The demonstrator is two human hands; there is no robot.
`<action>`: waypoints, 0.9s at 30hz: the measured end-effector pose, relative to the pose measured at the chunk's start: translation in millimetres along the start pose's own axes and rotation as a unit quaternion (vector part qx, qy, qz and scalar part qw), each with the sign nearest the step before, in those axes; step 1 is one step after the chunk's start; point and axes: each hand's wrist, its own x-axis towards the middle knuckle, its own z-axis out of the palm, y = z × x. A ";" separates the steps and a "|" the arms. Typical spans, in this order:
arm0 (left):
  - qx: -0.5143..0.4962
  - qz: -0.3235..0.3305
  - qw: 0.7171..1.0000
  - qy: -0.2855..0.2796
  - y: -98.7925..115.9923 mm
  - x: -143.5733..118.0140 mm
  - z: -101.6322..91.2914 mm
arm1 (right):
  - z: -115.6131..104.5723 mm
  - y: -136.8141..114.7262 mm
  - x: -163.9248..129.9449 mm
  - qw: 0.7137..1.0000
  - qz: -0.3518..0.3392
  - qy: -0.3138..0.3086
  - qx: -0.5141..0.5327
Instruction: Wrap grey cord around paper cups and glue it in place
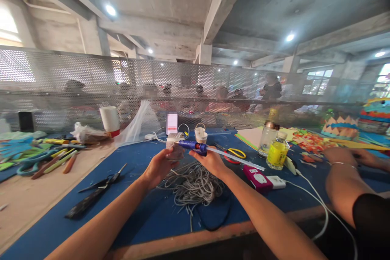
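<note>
A small clear cup with a pale rim [174, 151] is gripped in my left hand [159, 168]. My right hand [210, 162] is closed around a blue glue gun [195, 146], its nozzle pointing left at the cup's rim. A long translucent glue stick [236, 157] sticks out of the gun's back end. Below both hands lies a loose heap of grey cord [198, 185] on the blue mat. Just behind the gun stands a small pale bucket with a handle [200, 134]. A lit phone [172, 124] stands upright behind the cup.
Dark scissors [97, 193] lie at left, yellow-handled scissors [237, 153] at right. A magenta box [257, 178], white charger [276, 182], yellow drink bottle [277, 152] and glass [266, 142] stand right. A co-worker's arm [339, 183] rests far right. Perforated metal screen [91, 89] runs behind.
</note>
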 end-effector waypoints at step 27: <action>-0.027 0.005 0.999 0.020 -0.7 -0.5 1.9 | 0.4 1.5 0.2 0.999 -0.018 0.021 -0.047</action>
